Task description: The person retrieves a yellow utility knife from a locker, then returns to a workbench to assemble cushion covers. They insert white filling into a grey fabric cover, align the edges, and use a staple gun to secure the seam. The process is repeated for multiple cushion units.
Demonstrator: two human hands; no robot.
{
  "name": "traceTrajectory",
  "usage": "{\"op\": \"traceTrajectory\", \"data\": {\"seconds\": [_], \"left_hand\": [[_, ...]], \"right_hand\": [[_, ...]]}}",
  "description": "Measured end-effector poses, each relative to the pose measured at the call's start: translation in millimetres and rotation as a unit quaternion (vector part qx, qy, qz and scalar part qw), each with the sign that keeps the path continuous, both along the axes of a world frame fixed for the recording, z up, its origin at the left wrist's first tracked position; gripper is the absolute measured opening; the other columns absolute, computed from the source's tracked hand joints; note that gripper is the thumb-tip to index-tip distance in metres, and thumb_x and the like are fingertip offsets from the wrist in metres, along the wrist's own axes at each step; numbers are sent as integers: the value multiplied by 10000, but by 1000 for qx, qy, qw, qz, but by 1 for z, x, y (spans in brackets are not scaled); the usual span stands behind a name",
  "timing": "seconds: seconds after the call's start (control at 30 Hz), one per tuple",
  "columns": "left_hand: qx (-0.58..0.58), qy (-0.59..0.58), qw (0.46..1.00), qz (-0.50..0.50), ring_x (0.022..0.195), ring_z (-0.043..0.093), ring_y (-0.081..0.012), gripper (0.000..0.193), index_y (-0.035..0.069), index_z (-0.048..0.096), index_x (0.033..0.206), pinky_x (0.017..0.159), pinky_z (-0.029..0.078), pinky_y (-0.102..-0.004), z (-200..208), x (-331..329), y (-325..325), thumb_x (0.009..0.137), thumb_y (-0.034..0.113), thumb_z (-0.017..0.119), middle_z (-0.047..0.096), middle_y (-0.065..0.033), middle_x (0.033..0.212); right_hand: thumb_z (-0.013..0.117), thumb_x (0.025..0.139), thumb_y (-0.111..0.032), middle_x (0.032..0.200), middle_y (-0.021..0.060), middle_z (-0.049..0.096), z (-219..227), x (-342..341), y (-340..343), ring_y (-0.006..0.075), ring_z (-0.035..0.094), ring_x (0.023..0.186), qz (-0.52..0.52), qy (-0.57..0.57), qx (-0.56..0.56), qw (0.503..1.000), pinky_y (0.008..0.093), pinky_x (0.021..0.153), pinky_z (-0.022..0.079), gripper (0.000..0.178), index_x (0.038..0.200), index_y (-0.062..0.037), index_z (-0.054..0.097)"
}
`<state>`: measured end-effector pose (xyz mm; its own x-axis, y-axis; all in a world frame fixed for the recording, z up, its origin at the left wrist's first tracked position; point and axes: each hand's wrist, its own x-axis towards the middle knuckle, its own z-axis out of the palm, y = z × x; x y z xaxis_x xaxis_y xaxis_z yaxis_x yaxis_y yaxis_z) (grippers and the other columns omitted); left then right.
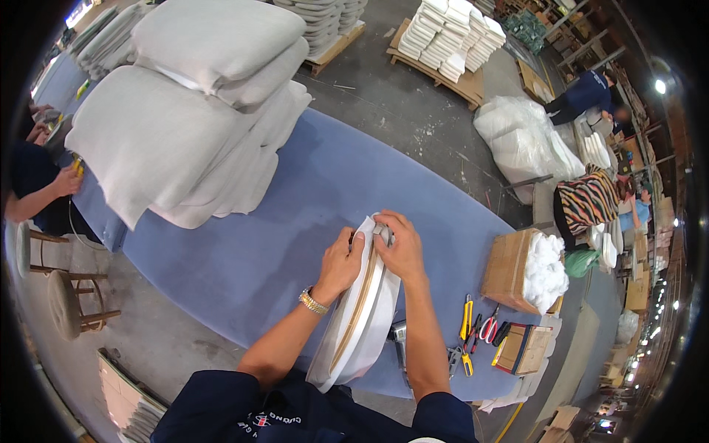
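A padded seat panel stands on edge against my body, its fabric pale grey and a tan strip running along its narrow side. At its far end my left hand is closed on the pale fabric edge, thumb on top. My right hand curls over the same end from the other side, its fingers gripping a fold of the grey fabric. Just right of the panel, partly hidden by my right forearm, lies a metal staple gun.
The blue table bears a tall stack of grey cushions, a carton of white stuffing, a yellow cutter, red-handled scissors and a small box. A co-worker's hand is at the left; stools stand below.
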<state>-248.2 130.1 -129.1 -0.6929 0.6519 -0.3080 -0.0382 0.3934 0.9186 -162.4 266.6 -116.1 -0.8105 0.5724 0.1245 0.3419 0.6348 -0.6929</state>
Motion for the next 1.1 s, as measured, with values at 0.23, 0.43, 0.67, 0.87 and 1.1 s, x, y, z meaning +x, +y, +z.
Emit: {"op": "traceTrajectory", "data": {"seconds": [0.23,0.43,0.67,0.87,1.1], "left_hand": [[77,64,995,-12,1152,627,-355,423,19,637,1309,992,478,-405,-2,4,15,1084,313,431,646,-196,1278],[205,-56,971,108,1237,596,-251,405,-42,644,1280,1049,450,-342,3,28,22,1103,257,435,625,-163,1365],[239,-60,955,166,1320,561,-282,415,-50,681,1216,1138,372,-400,-1,38,9,1106,260,428,688,-151,1254],[221,-18,968,117,1293,591,-295,434,-37,709,1153,1201,272,-463,-1,36,-12,1095,305,449,712,-153,1214],[199,-41,977,60,1268,612,-306,427,-22,716,1164,1212,265,-474,6,38,-25,1089,313,463,721,-152,1204]], "right_hand": [[720,897,-63,1034,98,731,-15,5,12,214,672,911,-18,136,-64,988,329,797,529,136,1031,-36,729],[654,994,-90,1030,124,727,-50,-2,-13,167,659,936,-98,311,-275,905,316,852,512,83,973,-11,638],[660,1005,-189,949,119,708,-50,-3,-34,137,617,855,-106,359,-316,872,296,803,495,197,924,-35,568],[659,1007,-223,910,118,674,-49,-2,-54,149,607,829,-95,407,-345,840,298,767,495,246,922,-40,520],[670,1000,-213,919,138,666,-42,12,-55,167,612,838,-73,410,-336,845,316,781,504,245,930,-37,516]]}}
